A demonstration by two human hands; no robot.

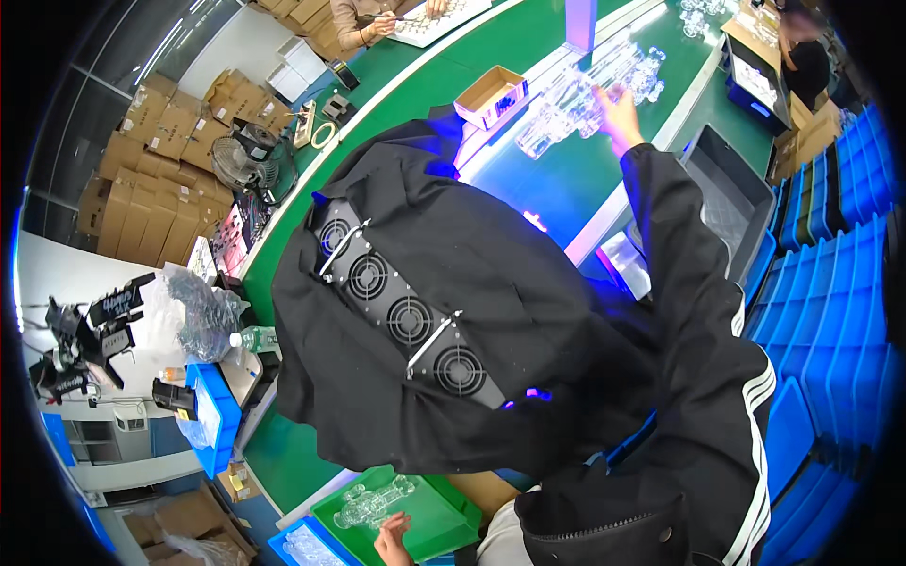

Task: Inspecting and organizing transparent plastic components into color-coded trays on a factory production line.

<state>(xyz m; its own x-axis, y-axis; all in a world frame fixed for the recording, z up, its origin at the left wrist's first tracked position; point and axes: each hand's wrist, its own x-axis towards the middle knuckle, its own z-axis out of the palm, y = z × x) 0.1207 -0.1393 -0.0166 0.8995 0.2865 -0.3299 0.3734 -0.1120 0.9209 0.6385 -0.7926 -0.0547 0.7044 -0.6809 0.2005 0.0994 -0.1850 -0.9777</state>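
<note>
The right hand is placed on the far right, against clear parts laid on the lit worktop; whether any is gripped cannot be told; the left hand is held on the near left, by a green tray containing a clear piece; its fingers are loosely bent, slightly apart; between both, a fan-fitted panel is surrounded by black cloth.

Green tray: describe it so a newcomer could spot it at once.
Start at the large black cloth mid-picture. Below it, by the left hand, the green tray holds a clear piece; its colour separates it from the blue tray alongside.
</note>
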